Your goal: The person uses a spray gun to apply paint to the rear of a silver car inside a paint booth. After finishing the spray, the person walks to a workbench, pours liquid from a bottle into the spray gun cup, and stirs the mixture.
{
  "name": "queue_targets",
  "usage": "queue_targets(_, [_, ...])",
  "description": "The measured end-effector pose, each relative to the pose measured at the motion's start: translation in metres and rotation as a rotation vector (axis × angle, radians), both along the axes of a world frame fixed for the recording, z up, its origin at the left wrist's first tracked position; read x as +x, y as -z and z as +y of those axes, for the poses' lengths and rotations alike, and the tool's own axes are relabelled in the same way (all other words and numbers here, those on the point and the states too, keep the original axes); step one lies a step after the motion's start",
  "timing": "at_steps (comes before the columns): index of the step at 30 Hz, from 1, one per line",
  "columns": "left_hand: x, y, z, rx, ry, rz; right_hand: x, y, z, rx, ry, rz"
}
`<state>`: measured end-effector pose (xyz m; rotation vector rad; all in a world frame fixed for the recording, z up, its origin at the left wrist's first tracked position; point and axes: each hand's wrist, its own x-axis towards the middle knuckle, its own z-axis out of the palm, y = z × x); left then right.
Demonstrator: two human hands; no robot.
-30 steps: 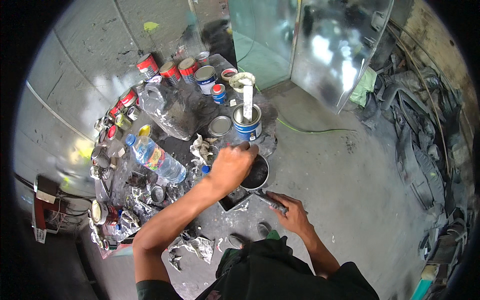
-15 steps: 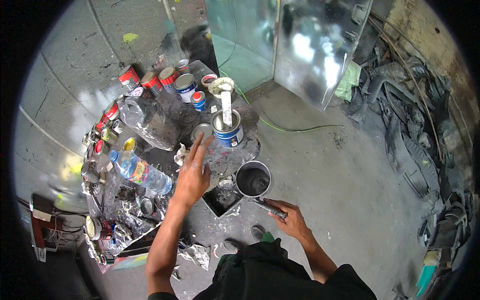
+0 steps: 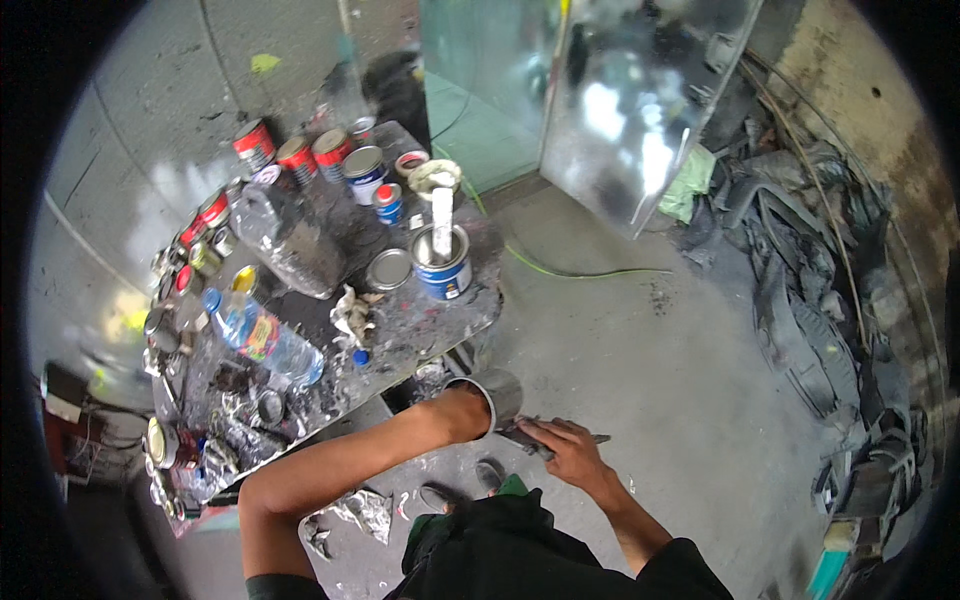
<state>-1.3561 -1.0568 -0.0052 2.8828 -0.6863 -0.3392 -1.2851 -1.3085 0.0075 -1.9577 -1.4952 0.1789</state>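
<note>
A grey metal cup (image 3: 507,398) with a dark handle (image 3: 526,440) is tilted in front of me, just off the table's near edge. My right hand (image 3: 572,455) is closed around the handle, and a thin dark tip sticks out past its fingers. My left hand (image 3: 464,412) reaches into the cup's mouth. The cup wall hides its fingers, so I cannot see what they hold or touch. Behind my left wrist, a dark open tray (image 3: 398,396) shows partly at the table edge.
The paint-spattered table (image 3: 470,318) holds an open blue can (image 3: 443,280) with a white stick, a round lid (image 3: 388,269), a water bottle (image 3: 265,338), a grey jug (image 3: 285,240) and several paint cans. A green hose (image 3: 590,273) lies on the floor. Grey scrap parts (image 3: 800,300) line the right wall.
My left hand has come down from above the table into the cup. The cup has tilted toward it, with my right hand still on the handle. A blue cap now shows on the table.
</note>
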Motion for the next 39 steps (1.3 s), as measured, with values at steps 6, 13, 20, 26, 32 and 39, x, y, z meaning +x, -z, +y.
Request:
queue_targets(6, [0.003, 0.061, 0.018, -0.25, -0.061, 0.263, -0.015, 0.048, 0.001, -0.052, -0.004, 0.167])
queue_targets(13, [0.015, -0.055, -0.028, -0.2, -0.23, 0.601, -0.03, 0.068, -0.02, 0.086, 0.157, 0.369])
queue_targets(20, [-0.021, -0.06, -0.013, -0.062, 0.176, -0.323, -0.021, 0.059, -0.031, 0.044, 0.172, 0.447])
queue_targets(26, [-0.033, -0.013, -0.019, 0.113, 0.139, -0.046, -0.005, 0.037, -0.034, -0.089, 0.029, 0.161])
queue_targets(32, [-0.007, -0.045, -0.049, -0.346, -0.272, 0.289, -0.011, 0.064, -0.029, 0.013, 0.165, 0.196])
queue_targets(39, [0.048, -0.038, -0.087, -1.539, -1.327, 0.381, -0.041, 0.1, -0.011, 0.117, 0.46, 0.057])
